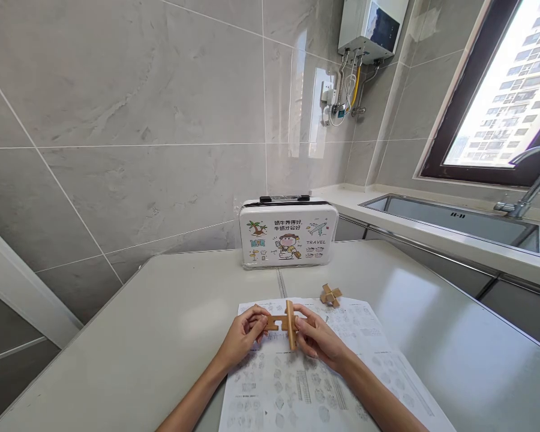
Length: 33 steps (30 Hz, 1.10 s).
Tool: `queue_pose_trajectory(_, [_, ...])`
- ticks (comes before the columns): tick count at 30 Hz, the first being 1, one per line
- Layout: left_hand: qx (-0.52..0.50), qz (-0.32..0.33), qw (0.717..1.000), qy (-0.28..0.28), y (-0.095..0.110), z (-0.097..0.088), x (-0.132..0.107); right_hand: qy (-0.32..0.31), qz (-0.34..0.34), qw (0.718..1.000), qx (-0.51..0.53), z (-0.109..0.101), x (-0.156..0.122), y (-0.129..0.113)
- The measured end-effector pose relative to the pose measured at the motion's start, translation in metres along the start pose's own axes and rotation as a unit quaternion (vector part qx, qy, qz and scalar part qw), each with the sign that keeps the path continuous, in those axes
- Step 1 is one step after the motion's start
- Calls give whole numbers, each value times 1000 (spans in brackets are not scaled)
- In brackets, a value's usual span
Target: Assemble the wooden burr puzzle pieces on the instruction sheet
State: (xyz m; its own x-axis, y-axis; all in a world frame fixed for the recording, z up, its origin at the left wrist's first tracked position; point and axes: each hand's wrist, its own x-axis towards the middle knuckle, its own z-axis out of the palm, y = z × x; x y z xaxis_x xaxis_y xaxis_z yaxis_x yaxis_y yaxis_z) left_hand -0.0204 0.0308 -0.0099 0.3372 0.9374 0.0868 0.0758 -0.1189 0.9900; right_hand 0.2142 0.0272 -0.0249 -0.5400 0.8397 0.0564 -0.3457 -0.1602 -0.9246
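Above a printed paper sheet (292,384), my left hand (247,333) pinches a notched wooden puzzle piece (272,324) that lies level. My right hand (317,336) grips other wooden puzzle pieces (290,327), one of them a long bar standing across the rest. The notched end from the left meets the right-hand pieces or nearly so; I cannot tell whether they touch. Fingers hide part of the right-hand pieces. Behind my right hand, an assembled wooden burr puzzle (330,295) rests on the sheet's far edge.
A white case with cartoon prints (289,234) stands at the back of the pale table (162,336). To the right is a counter with a sink (454,219) and a faucet (528,186). A water heater (373,30) hangs on the tiled wall.
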Motion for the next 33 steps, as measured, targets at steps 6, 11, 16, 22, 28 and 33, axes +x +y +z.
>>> queue_pose_trajectory(6, [-18, 0, 1000, 3, 0, 1, 2, 28, -26, 999, 21, 3, 2, 3])
queue_pose_trajectory(11, [-21, -1, 1000, 16, 0, 0, 2, 27, -21, 998, 52, 4, 4, 8])
queue_pose_trajectory(16, [-35, -5, 999, 7, 3, 2, 0, 20, -12, 998, 66, 5, 2, 6])
queue_pose_trajectory(22, [-33, -3, 999, 16, 7, 4, 0, 34, -19, 998, 49, 8, 1, 6])
queue_pose_trajectory(28, [-37, -1, 999, 20, 3, 3, 1, 32, -27, 996, 75, 6, 2, 6])
queue_pose_trajectory(33, [-35, 3, 999, 16, 1, 2, 2, 13, -22, 996, 84, 6, 1, 1])
